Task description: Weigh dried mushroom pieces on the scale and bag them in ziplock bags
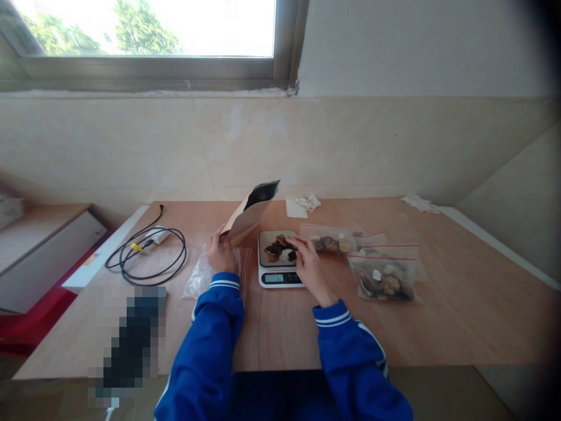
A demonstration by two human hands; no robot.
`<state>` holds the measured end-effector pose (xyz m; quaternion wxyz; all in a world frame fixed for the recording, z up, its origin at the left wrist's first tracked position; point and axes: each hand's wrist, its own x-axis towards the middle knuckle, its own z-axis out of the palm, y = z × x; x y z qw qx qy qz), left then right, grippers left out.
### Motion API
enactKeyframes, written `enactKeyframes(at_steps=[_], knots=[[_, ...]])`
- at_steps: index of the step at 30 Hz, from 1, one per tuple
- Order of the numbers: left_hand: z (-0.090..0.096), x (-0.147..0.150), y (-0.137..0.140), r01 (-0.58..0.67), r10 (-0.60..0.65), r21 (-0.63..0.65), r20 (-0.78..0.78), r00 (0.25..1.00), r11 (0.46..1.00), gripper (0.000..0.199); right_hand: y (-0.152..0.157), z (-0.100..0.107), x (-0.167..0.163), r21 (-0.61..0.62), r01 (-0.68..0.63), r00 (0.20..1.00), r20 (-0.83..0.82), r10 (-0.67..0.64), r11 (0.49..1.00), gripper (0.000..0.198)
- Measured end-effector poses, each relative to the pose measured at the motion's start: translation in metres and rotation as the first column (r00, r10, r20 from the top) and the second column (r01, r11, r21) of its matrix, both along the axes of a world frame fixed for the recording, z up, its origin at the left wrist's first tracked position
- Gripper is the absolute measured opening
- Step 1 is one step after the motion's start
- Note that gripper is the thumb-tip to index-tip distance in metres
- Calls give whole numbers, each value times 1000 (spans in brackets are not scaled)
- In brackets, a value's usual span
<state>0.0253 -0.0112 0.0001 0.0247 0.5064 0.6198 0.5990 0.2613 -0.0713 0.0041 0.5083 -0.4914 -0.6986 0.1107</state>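
Observation:
My left hand [220, 251] grips a brown paper pouch [248, 221] with a dark lining, its mouth open and tilted up to the right. Beneath that hand lies a clear plastic bag [198, 278]. In the middle stands a white kitchen scale [263, 276] with a lit display, its digits too small to read. Several dark brown dried slices, which look like mushroom [274, 250], rest on its plate. My right hand [309, 263] is over the plate's right side, fingers pinched at a slice [283, 240]; whether it is lifted I cannot tell.
Zip bags of dried pieces [388, 283] lie right of the scale, with another zip bag [331, 241] behind. Crumpled tissue [309, 203] sits at the back. To the left are a coiled black cable [125, 272], a white adapter [156, 235] and a pixelated dark object [131, 345].

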Motion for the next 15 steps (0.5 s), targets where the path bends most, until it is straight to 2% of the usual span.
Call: enactKeyframes(at_steps=[3, 8, 12, 15], knots=[[0, 0, 0, -12, 12, 7, -3, 1000, 1000, 31, -2, 3, -1, 32, 45, 997, -64, -43, 998, 53], [1, 0, -1, -18, 18, 1, -19, 1000, 1000, 30, -6, 6, -6, 60, 67, 973, -224, -52, 996, 42], [0, -1, 0, -17, 17, -13, -39, 999, 1000, 29, -12, 12, -12, 55, -19, 962, -270, 33, 998, 38], [-1, -1, 1, -11, 11, -5, -43, 999, 1000, 28, -17, 15, -18, 27, -154, 965, -210, 156, 988, 38]])
